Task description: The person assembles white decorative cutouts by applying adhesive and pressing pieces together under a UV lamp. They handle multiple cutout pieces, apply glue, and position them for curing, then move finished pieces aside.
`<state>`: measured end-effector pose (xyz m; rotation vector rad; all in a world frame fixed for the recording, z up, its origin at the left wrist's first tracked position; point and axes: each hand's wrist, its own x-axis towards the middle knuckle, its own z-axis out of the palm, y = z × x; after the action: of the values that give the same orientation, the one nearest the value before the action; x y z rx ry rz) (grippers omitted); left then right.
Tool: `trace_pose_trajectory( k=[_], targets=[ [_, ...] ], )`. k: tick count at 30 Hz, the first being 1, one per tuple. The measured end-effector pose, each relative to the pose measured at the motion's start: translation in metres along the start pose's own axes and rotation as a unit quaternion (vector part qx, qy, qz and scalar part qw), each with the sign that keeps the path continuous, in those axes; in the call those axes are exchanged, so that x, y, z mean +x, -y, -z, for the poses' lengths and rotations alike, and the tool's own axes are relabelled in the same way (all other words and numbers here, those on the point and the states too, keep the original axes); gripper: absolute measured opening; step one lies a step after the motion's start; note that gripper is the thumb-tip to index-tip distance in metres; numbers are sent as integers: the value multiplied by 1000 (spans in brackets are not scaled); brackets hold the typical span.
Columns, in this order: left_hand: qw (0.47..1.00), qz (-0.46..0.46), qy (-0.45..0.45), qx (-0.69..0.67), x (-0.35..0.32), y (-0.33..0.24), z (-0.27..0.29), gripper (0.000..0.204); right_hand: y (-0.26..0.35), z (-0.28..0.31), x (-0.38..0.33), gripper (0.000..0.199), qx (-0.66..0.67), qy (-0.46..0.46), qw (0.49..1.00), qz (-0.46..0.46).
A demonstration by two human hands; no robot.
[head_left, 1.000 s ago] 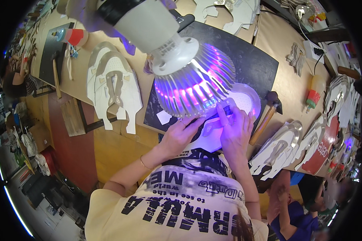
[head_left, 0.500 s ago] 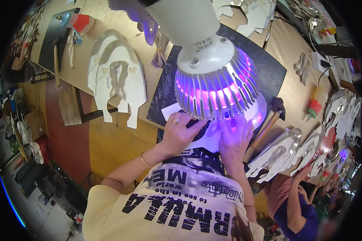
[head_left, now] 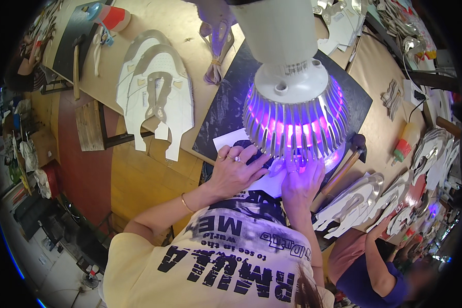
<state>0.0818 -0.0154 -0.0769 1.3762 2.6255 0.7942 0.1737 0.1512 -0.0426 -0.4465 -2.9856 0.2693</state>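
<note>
A white shoe upper (head_left: 270, 186) with a dark part lies near the front edge of the black mat (head_left: 226, 115). My left hand (head_left: 236, 168) is closed on its left side, fingers bent and pressed together beside the dark part. My right hand (head_left: 302, 186) grips the right side, its fingertips partly hidden behind a finned lamp (head_left: 295, 120). The lamp glows purple and hangs over the work, covering most of the upper.
Two stacked shoe uppers (head_left: 156, 97) lie to the left. A hammer (head_left: 346, 167) rests at the right, near more uppers (head_left: 351, 203). A bottle (head_left: 406, 142) and bundled straps (head_left: 218, 56) are on the table. A co-worker (head_left: 369, 262) is at the lower right.
The lamp and table have shifted rightward in the picture. Both hands stay at the shoe upper, with the left fingers slightly moved.
</note>
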Motion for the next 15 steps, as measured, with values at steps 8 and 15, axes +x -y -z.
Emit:
trace_pose_trajectory(
  k=[8, 15],
  targets=[
    [1000, 6, -18, 2, 1, -2, -2, 37, 7, 0, -2, 47, -28, -10, 999, 33],
    [998, 35, -18, -40, 5, -3, 6, 39, 14, -3, 0, 47, -40, -9, 999, 11]
  ],
)
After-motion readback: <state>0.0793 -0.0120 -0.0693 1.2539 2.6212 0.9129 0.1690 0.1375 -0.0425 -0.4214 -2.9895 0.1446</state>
